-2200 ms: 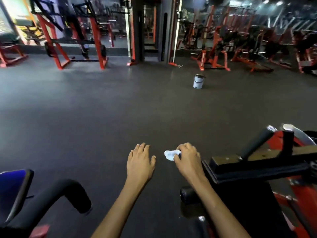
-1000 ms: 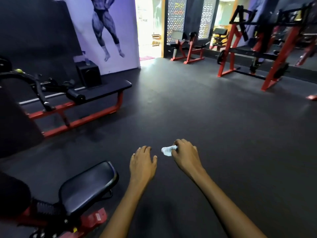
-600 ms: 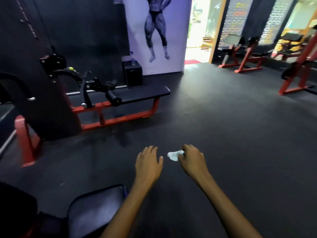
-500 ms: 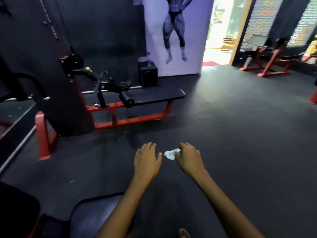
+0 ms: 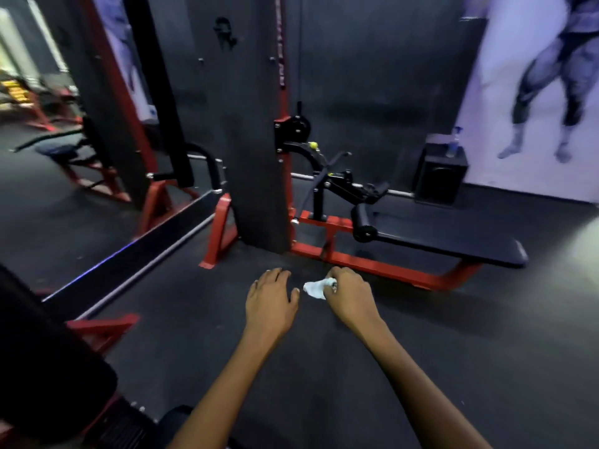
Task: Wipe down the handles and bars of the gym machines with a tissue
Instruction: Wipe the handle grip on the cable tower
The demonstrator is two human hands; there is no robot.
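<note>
My right hand [image 5: 348, 296] pinches a small crumpled white tissue [image 5: 316, 288] in front of me, above the dark floor. Beside it my left hand [image 5: 270, 298] is held out flat with relaxed fingers, holding nothing. Straight ahead stands a red-framed cable row machine [image 5: 327, 222] with a black tower [image 5: 256, 124], a black handle [image 5: 343, 181] lying on its rest, a round black roller pad [image 5: 363, 223] and a long black bench [image 5: 447, 234]. Neither hand touches the machine.
A mirror wall [image 5: 64, 157] runs along the left with a red frame [image 5: 220, 231] at its foot. A black speaker box [image 5: 440, 176] with a bottle [image 5: 453, 144] on it stands by the poster wall at the right. A black padded machine part [image 5: 42, 367] sits at my near left.
My view has swung left across the gym, from the open floor to the cable row machine. Both hands keep the same pose, with the tissue still pinched in the right one.
</note>
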